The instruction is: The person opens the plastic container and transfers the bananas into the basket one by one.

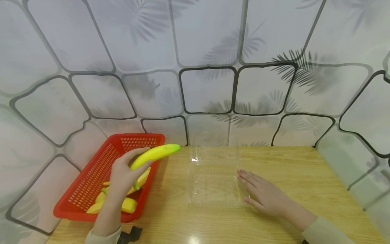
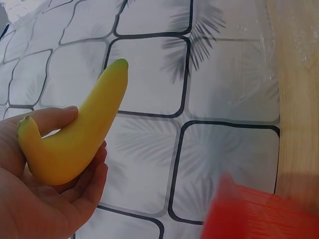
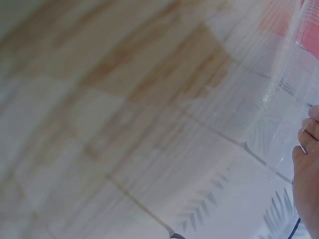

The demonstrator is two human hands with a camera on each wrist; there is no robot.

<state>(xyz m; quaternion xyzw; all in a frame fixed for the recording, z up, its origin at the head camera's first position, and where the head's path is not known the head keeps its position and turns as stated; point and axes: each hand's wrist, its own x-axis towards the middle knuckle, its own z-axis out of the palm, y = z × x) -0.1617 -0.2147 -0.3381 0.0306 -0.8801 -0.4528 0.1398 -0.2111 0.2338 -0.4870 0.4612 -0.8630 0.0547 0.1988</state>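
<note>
My left hand (image 1: 122, 176) holds a yellow banana (image 1: 154, 155) with a green tip, raised above the right side of a red plastic basket (image 1: 94, 169). In the left wrist view, thumb and fingers wrap the lower part of the banana (image 2: 82, 142), and its short curved stem points up beside the thumb. Several more bananas (image 1: 129, 205) lie in the basket, partly hidden by my forearm. A clear plastic clamshell box (image 1: 191, 186) stands with its lid up on the table. My right hand (image 1: 263, 196) has its fingers straight, fingertips at the box's right edge.
The light wooden table (image 1: 283, 166) meets a wall (image 1: 207, 89) with a stone-and-leaf pattern at the back. The basket stands at the table's left, beside the patterned side. A small black object (image 1: 134, 234) shows by my left wrist.
</note>
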